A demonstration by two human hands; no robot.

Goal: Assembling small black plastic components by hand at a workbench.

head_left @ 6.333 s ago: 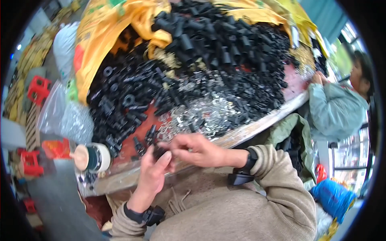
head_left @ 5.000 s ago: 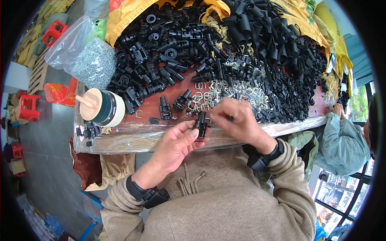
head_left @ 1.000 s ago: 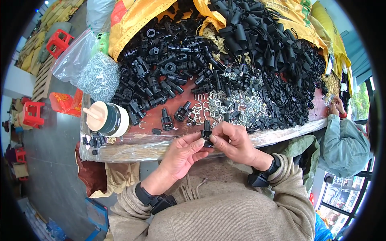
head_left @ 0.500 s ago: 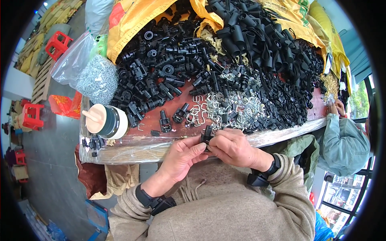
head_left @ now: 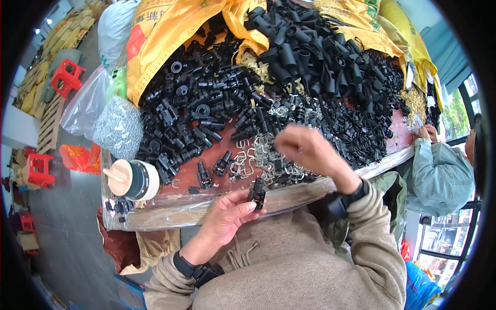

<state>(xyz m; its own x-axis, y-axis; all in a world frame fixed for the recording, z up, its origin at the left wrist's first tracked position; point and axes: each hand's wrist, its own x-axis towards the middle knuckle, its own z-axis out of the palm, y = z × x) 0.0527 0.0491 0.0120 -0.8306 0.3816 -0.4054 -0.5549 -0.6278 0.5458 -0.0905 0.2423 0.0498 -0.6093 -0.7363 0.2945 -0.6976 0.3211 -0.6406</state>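
My left hand (head_left: 227, 217) is closed on a black plastic fitting (head_left: 257, 194), held upright just off the table's front edge. Blurred by motion, my right hand (head_left: 305, 147) hovers over the heap of bent metal clips (head_left: 253, 160); its fingertips are smeared, so what they hold, if anything, does not show. Two loose black fittings, one of them a dark fitting (head_left: 204, 175), lie on the red tabletop (head_left: 194, 165) left of the clips. Behind them is a large pile of similar black fittings (head_left: 201, 98). Small black pieces (head_left: 346, 134) are heaped right of the clips.
A cup with a pink lid (head_left: 121, 178) stands at the table's left end, beside a clear bag of screws (head_left: 119, 129). Black tubes (head_left: 310, 51) spill from yellow sacks (head_left: 170, 36) at the back. Another person (head_left: 439, 173) works at the far right. Red stools (head_left: 40, 169) stand on the left floor.
My right hand has left the fitting and moved up and away over the metal clips. My left hand still holds the fitting, slightly lower and further left. The whole view has shifted a little.
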